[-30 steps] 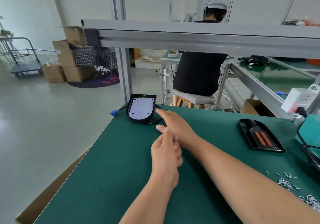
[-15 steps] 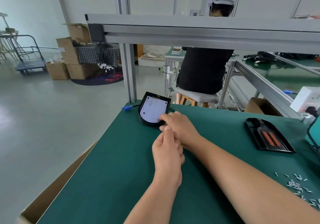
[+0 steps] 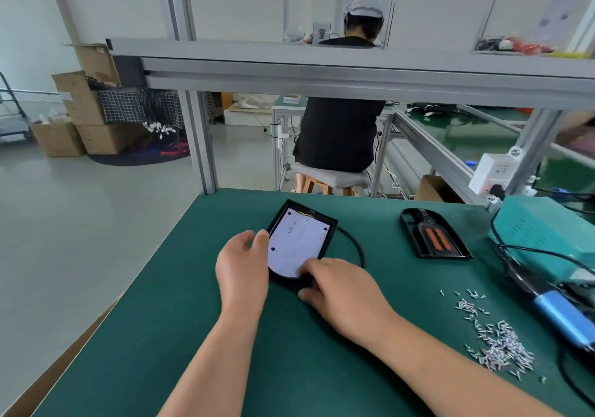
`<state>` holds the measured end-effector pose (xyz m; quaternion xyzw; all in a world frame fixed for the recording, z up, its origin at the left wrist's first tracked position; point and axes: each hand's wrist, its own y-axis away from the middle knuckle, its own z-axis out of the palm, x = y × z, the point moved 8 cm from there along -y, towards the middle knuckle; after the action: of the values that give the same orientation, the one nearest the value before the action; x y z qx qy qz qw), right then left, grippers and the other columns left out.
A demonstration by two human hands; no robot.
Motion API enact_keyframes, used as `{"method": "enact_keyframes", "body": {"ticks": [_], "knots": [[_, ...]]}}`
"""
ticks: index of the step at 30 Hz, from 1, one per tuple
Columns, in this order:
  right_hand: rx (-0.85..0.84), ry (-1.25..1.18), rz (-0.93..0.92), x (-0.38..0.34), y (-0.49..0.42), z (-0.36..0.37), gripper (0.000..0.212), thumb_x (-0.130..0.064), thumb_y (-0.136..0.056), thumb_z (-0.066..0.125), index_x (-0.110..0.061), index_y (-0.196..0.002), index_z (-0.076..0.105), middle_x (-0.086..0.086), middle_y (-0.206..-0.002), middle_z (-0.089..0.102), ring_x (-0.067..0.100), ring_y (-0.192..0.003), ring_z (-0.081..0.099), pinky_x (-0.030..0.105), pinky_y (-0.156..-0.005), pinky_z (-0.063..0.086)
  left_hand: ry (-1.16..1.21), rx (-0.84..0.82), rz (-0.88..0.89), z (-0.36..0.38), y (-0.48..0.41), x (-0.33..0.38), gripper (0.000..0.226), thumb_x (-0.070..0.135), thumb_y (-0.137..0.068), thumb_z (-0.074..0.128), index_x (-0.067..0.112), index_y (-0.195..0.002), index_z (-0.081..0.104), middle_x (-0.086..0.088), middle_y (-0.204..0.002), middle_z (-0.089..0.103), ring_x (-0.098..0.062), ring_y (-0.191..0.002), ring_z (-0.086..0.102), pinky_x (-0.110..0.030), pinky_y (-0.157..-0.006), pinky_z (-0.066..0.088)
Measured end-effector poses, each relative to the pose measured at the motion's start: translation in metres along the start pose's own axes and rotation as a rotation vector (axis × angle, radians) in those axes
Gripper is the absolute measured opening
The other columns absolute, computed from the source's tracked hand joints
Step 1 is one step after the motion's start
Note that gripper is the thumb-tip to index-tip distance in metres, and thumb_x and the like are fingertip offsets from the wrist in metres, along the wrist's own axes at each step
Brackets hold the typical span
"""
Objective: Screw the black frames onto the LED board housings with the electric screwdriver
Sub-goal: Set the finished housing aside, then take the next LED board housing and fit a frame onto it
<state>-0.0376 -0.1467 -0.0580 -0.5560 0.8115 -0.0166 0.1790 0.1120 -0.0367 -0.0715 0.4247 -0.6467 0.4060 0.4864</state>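
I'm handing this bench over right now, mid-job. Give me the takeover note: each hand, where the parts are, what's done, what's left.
Left hand: fingers curled against the left edge of the LED board housing.
Right hand: grip on the housing's near end.
Parts: the housing lies board-up on the green mat. The black frame lies apart, to its right. The electric screwdriver lies at the right edge, with the loose screws beside it.
Done: housing in hand, nothing fitted.
Left: set the frame on the housing, take up the screwdriver, drive the screws.
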Motion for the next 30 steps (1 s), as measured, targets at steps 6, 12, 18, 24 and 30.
{"method": "enact_keyframes", "body": {"ticks": [6, 12, 18, 24, 30], "knots": [[-0.091, -0.041, -0.046, -0.011, 0.052, -0.008, 0.034, -0.04, -0.102, 0.056, -0.028, -0.133, 0.051, -0.004, -0.106, 0.062, 0.023, -0.104, 0.055, 0.042, -0.087, 0.045, -0.164, -0.272, 0.016, 0.014, 0.002, 0.0, 0.009, 0.042, -0.086, 0.071, 0.045, -0.081, 0.078, 0.006, -0.077, 0.076, -0.012, -0.059, 0.057, -0.028, -0.059, 0.047], [0.085, -0.364, 0.171, 0.036, 0.072, -0.057, 0.043, -0.061, -0.089, 0.056, -0.042, -0.128, 0.061, -0.024, -0.09, 0.069, 0.001, -0.084, 0.064, 0.022, -0.077, 0.049, -0.175, -0.383, 0.095, 0.022, 0.003, 0.001, 0.011, 0.035, -0.092, 0.075, 0.042, -0.086, 0.08, 0.013, -0.076, 0.074, -0.011, -0.063, 0.056, -0.028, -0.064, 0.046], [0.342, -0.093, 0.534, 0.172, 0.051, -0.108, 0.042, -0.042, -0.097, 0.063, -0.024, -0.134, 0.064, -0.006, -0.114, 0.069, 0.02, -0.105, 0.064, 0.041, -0.09, 0.053, -0.22, -0.59, 0.141, 0.042, 0.017, 0.006, 0.01, 0.037, -0.093, 0.078, 0.047, -0.092, 0.081, 0.021, -0.094, 0.079, 0.005, -0.087, 0.07, -0.023, -0.078, 0.05], [0.022, 0.059, 0.722, 0.226, 0.043, -0.078, 0.065, -0.071, -0.09, 0.063, -0.016, -0.123, 0.054, 0.013, -0.121, 0.057, 0.039, -0.112, 0.058, 0.05, -0.095, 0.053, -0.266, -0.826, 0.18, 0.067, 0.041, 0.008, 0.012, 0.049, -0.085, 0.078, 0.05, -0.096, 0.08, 0.021, -0.098, 0.079, 0.005, -0.094, 0.072, -0.024, -0.086, 0.053], [0.058, 0.079, 0.696, 0.227, 0.044, -0.074, 0.065, -0.076, -0.084, 0.065, -0.02, -0.116, 0.054, 0.007, -0.111, 0.056, 0.036, -0.106, 0.059, 0.048, -0.09, 0.054, -0.235, -0.898, 0.186, 0.079, 0.055, 0.009, 0.02, 0.052, -0.08, 0.078, 0.048, -0.099, 0.081, 0.019, -0.098, 0.08, 0.003, -0.095, 0.074, -0.025, -0.089, 0.055]]}}
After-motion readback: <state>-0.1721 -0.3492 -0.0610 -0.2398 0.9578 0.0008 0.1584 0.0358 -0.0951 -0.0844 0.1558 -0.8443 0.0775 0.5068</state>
